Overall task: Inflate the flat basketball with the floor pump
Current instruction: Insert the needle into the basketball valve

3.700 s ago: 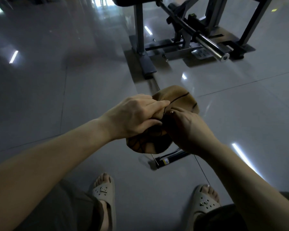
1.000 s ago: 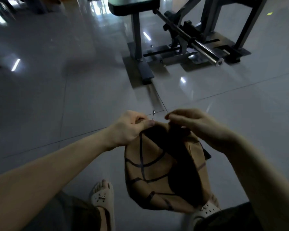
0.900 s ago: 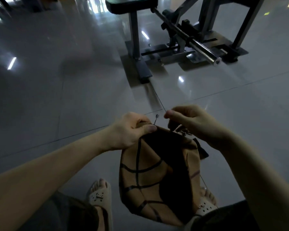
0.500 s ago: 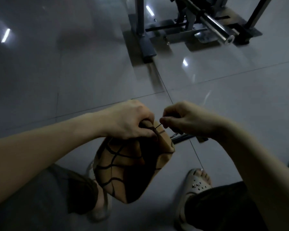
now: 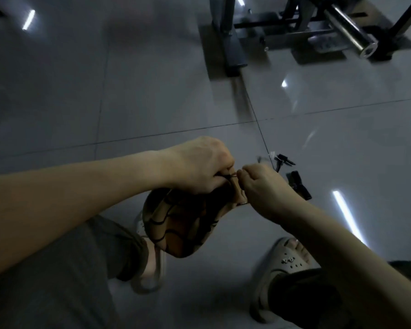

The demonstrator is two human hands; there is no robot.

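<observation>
Fingers (image 5: 221, 170) of the left hand (image 5: 199, 165) curl round the crumpled rim of the limp, tan, black-seamed basketball (image 5: 176, 224) sagging below them. Fingers (image 5: 246, 174) of the right hand (image 5: 265, 188) pinch a thin dark needle (image 5: 232, 177) at that rim. Angular black pump (image 5: 298, 186) parts lie just beyond on the glossy tiled floor (image 5: 152, 103).

Tiled floor (image 5: 128, 91) with pump (image 5: 299, 186), gym rack (image 5: 234, 53)

There are 2 hands (image 5: 201, 166) (image 5: 266, 188), 1 basketball (image 5: 183, 222), 1 needle (image 5: 231, 177), 1 pump (image 5: 299, 186), 2 sandals (image 5: 284, 260) (image 5: 150, 274).
</observation>
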